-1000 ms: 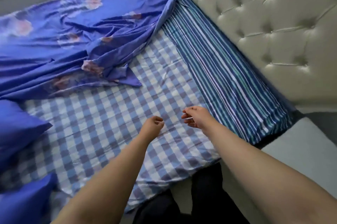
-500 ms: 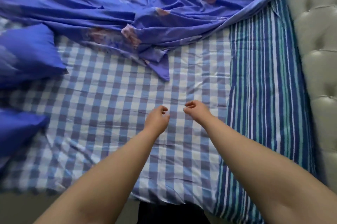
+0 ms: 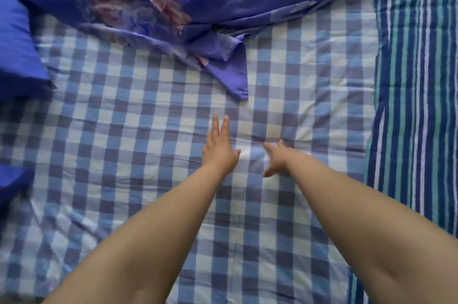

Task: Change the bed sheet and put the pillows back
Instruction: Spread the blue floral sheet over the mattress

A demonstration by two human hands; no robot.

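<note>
Two bare forearms reach in from the bottom edge over the checked sheet (image 3: 148,130), which covers most of the bed, lightly creased, wrinkles running near the lower left. Left hand (image 3: 218,149) is released, palm down, fingers straight and pointing away, thumb out to the right; it lies flat over the checked sheet, contact looks likely but can't confirm pressure. Right hand (image 3: 276,160) is just beside it, small gap between them, also released and holding nothing; fingers are extended toward the left and foreshortened, thumb low, partly blurred. A crease in the checked sheet runs sideways between and past the two hands. To the right, the checked sheet ends and a striped sheet (image 3: 416,105) shows beneath it, dark blue, white and teal stripes running away from the camera. Past the hands, a pointed corner of the floral sheet (image 3: 238,75) lies on the checked sheet, near the left fingertips but apart from them. The rest of the floral sheet is bunched and folded across the far side of the bed, pinkish flowers on blue-violet. At far left, a blue pillow (image 3: 17,51) sits on the checked sheet, cut off by the frame; a second blue pillow (image 3: 12,182) lies nearer, also cut off at the left edge.
</note>
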